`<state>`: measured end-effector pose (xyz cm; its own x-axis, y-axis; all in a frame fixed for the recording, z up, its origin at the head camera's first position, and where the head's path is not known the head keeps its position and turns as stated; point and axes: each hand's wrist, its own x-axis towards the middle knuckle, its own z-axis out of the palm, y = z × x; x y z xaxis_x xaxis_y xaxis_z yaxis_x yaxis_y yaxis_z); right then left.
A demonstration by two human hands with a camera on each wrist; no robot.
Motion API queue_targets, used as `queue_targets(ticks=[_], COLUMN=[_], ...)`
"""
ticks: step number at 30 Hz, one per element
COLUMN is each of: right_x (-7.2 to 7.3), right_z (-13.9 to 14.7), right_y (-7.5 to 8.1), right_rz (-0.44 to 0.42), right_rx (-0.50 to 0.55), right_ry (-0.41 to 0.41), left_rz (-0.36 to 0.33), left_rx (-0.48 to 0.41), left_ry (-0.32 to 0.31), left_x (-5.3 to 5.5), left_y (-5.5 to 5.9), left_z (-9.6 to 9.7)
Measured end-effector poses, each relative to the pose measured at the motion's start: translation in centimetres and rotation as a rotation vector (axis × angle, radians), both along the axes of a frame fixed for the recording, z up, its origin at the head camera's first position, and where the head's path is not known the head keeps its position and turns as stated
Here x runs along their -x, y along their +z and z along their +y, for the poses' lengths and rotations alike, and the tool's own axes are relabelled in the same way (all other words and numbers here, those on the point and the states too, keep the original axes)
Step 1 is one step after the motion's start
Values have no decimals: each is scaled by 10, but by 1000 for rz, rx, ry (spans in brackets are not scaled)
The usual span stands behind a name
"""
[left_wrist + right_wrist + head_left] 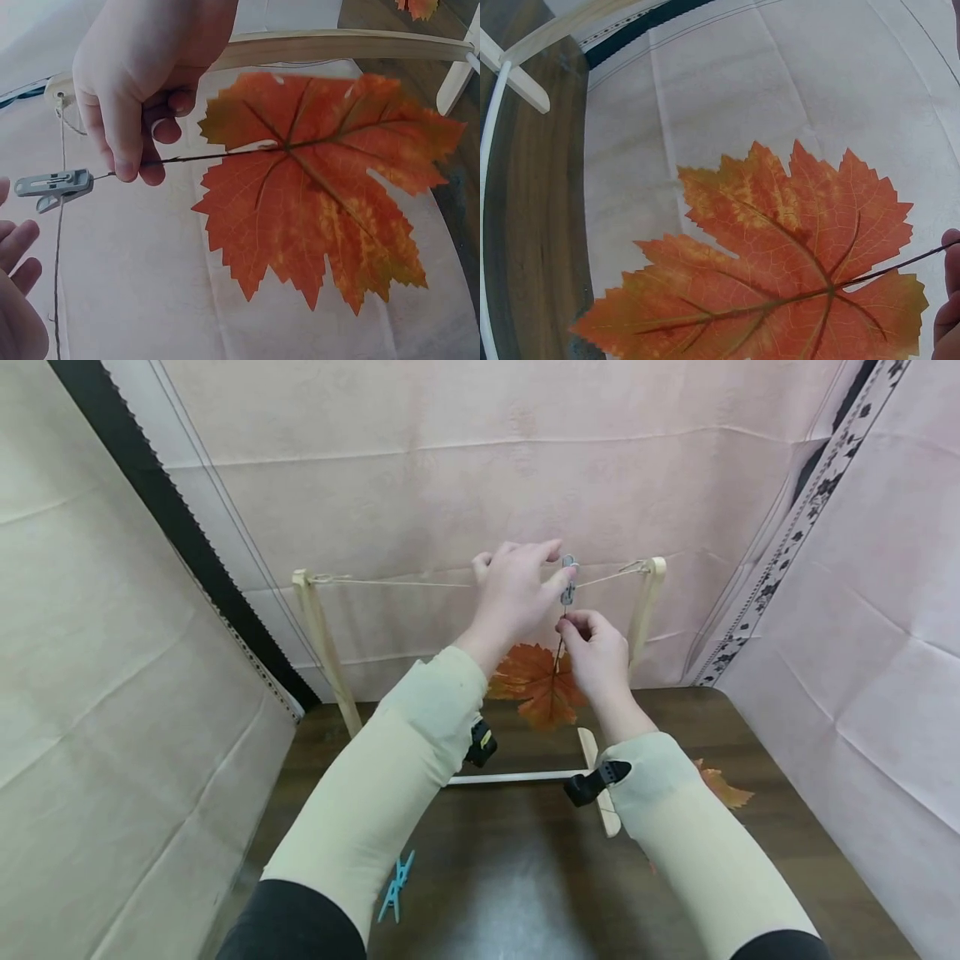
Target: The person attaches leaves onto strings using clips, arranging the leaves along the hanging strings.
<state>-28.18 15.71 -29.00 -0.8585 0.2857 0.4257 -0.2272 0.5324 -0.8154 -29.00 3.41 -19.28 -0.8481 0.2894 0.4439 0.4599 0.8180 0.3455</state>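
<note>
A grey clothespin (56,182) sits on the thin string (390,582), with the end of a leaf stem at its jaws. From that stem hangs an orange-red artificial maple leaf (315,187), its broad face filling much of the right wrist view (795,277). My right hand (596,652) pinches the dark stem just below the clothespin. Beside the clothespin is my left hand (517,589), thumb and fingers spread apart; a small gap shows between its fingers and the clothespin in the left wrist view.
Two wooden posts, a left one (326,647) and a right one (647,606), hold the string. A white rod (517,777) joins the wooden feet. On the brown table lie a blue clothespin (396,885) and another leaf (722,785). Pale cloth walls (480,493) enclose the table.
</note>
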Motion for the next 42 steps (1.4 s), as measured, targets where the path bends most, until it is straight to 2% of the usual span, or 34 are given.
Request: queue_targets(ticks=[4,12,22,25,32,42], right_x=[1,2,-2,-4,-10,-14], right_z=[-1,1,8,10,14,23], right_y=[-2,-4,-4,-5,-12,-20], right_rz=[3,23,70,83,114,177], right_rx=[-2,-20,-21,-27,-7,1], right_ry=[5,-7,-1,-7,16,18], left_rz=[43,141,150,133,136,71], left_rx=[-56,-188,-230,-233,-224,-235], left_ry=[-4,-52,-83,-88,-139,-136], left_x=[-2,-8,-11,-12,-15,-21], left_y=[-3,-11,-27,-31,-43,-55], left_z=[-6,-15,-22,-24,-32,-38])
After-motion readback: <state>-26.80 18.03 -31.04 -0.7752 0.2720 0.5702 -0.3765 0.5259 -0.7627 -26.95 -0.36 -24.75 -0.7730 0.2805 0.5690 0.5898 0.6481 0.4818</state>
